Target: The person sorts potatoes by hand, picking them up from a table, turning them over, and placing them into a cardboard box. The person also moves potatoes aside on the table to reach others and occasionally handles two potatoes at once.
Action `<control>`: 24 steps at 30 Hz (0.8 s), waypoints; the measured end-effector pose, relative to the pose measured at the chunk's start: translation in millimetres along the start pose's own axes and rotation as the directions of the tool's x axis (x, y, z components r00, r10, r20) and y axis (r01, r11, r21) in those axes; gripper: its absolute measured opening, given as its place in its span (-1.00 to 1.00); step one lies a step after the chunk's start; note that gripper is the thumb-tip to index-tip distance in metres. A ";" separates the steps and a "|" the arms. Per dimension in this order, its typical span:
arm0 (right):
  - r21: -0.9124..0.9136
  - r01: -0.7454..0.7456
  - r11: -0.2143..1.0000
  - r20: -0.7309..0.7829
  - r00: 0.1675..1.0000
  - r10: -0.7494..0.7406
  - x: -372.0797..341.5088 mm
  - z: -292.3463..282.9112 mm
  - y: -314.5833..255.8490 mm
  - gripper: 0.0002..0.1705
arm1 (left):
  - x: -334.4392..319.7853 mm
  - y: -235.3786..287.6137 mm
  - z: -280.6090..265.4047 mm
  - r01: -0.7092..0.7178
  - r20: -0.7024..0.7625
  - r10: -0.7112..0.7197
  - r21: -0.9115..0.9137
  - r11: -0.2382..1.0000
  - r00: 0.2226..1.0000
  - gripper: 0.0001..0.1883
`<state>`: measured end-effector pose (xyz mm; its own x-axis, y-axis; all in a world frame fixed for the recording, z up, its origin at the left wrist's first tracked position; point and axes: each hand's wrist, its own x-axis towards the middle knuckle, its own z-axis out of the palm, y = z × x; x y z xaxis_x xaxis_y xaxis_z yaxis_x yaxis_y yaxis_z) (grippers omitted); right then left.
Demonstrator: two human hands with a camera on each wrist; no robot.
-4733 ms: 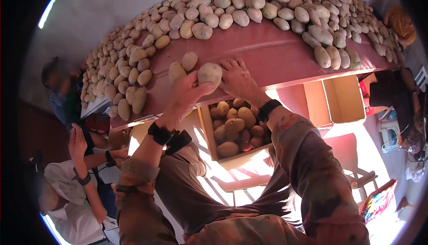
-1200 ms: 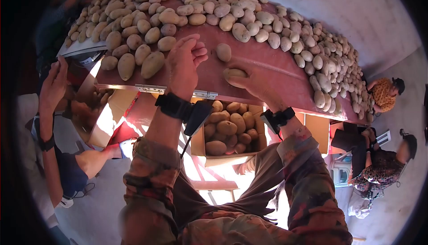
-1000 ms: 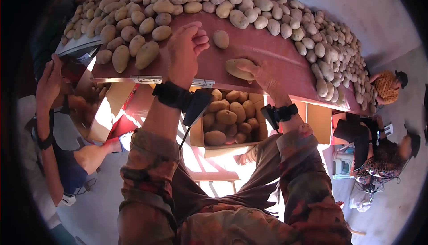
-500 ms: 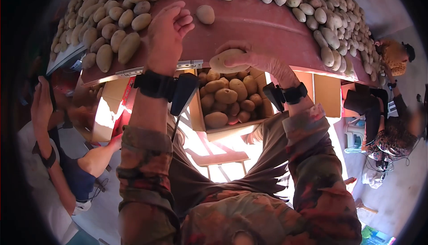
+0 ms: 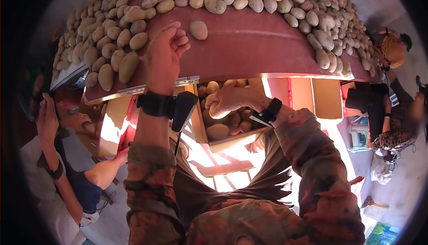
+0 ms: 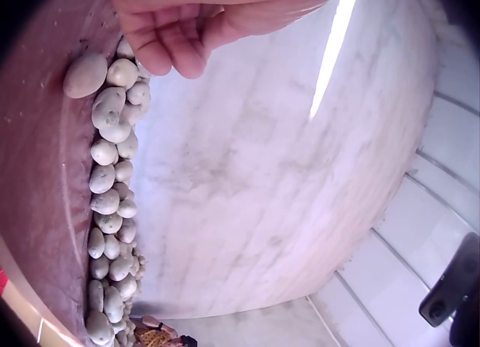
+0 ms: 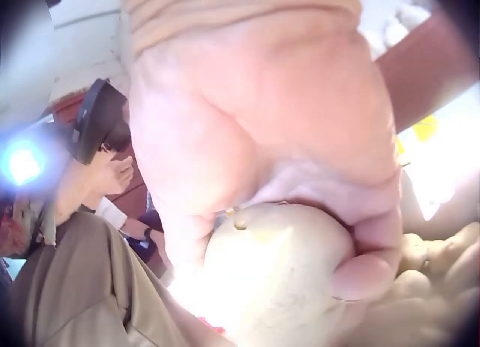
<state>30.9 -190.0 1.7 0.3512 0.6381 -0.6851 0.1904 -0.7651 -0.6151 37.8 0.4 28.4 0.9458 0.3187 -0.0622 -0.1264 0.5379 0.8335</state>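
My right hand [image 5: 238,98] grips a potato [image 7: 277,264] inside the cardboard box [image 5: 236,142] below the table edge. Its thumb and fingers wrap the potato's sides in the right wrist view. Several more potatoes [image 5: 217,131] lie in that box, partly hidden under the hand. Over the red-brown table [image 5: 249,44], my left hand [image 5: 164,55] hovers with loosely bent fingers and nothing in them. A lone potato [image 5: 198,30] lies just right of its fingertips.
A large heap of potatoes [image 5: 330,22] curves along the table's far side and both ends. Another cardboard box [image 5: 327,98] stands at right, and one with a red stripe [image 5: 111,129] at left. A person [image 5: 58,164] sits at left; others are at right.
Earlier, my left hand held a potato on the table. My right hand has since picked a potato off the table and carried it down over the edge into the box.
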 end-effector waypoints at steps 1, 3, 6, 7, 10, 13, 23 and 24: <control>-0.005 0.004 1.000 -0.012 1.000 -0.004 11.8 1.9 14.6 -0.43 | 0.5 0.2 0.8 -0.010 0.009 0.010 0.000 1.000 1.000 -0.74; -0.199 0.265 0.944 -0.027 0.961 -0.276 46.9 8.6 55.9 -0.46 | 1.0 0.1 1.0 0.000 -0.010 0.000 -0.017 1.000 1.000 -0.75; -0.357 0.326 0.875 -0.135 0.909 -0.394 67.5 13.7 72.7 -0.49 | -0.1 1.1 3.0 -0.012 0.001 0.012 -0.022 1.000 1.000 -0.76; -0.469 0.385 0.795 -0.224 0.819 -0.528 78.1 16.5 82.3 -0.49 | -0.7 1.0 2.5 -0.012 0.011 0.013 -0.035 0.999 1.000 -0.77; -0.350 0.361 0.864 -0.312 0.825 -0.471 90.4 21.6 88.3 -0.38 | 0.9 -0.5 -0.5 -0.016 0.020 0.016 -0.040 0.999 1.000 -0.77; -0.508 0.213 0.835 -0.248 0.892 -0.379 104.2 32.2 84.8 -0.25 | 0.5 -0.7 -0.3 -0.016 -0.007 0.015 -0.041 0.999 1.000 -0.78; -0.435 0.380 0.817 -0.141 0.867 -0.478 15.8 -10.4 23.2 -0.67 | -7.5 -0.3 6.5 -0.031 -0.021 0.030 -0.060 0.998 0.999 -0.82; -0.385 0.352 0.853 -0.174 0.880 -0.442 16.2 -17.5 20.0 -0.71 | -7.0 -1.5 6.0 -0.018 -0.016 0.017 -0.057 0.998 1.000 -0.82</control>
<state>56.5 -196.5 -14.9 0.3843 0.8850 -0.2630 0.6394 -0.4606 -0.6157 33.2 -7.3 30.9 0.9385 0.3407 -0.0566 -0.1606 0.5756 0.8018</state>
